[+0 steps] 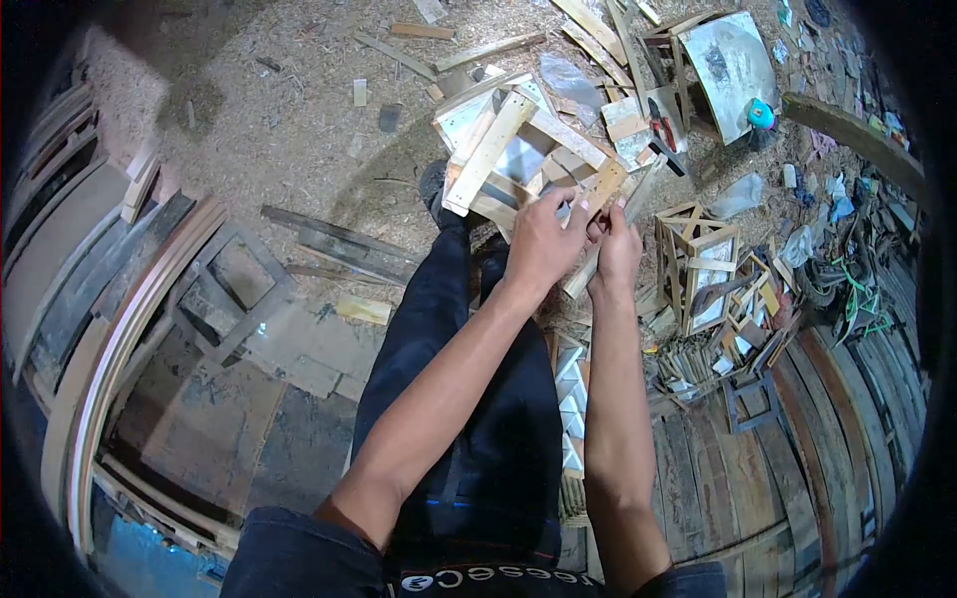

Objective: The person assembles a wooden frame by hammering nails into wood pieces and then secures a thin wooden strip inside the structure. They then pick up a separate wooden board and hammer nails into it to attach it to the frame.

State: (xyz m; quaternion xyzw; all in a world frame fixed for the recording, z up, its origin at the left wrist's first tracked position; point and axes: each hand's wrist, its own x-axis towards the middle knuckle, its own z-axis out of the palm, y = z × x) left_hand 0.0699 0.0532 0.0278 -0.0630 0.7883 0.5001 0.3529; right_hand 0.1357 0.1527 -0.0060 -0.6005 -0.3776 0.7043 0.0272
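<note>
A small wooden frame (490, 151) built of pale slats stands tilted in front of my legs. My left hand (546, 237) is closed at its near right corner, fingers on a yellowish slat (604, 185). Close beside it, my right hand (620, 247) has its fingertips pinched together near the slat's lower end; what they hold is too small to make out. A hammer (667, 156) with a dark head lies just beyond the right hand, and a pale wooden stick (581, 276) runs beneath that hand. Red-handled pliers (658, 128) rest on boards past the frame.
A wooden crate-like frame (698, 264) stands at right, near a heap of offcuts (713, 364). Loose slats (488, 50) lie ahead on the sawdust-strewn floor (269, 130). A stool-like piece with a whitish panel (733, 75) and a turquoise object (761, 113) are farther right.
</note>
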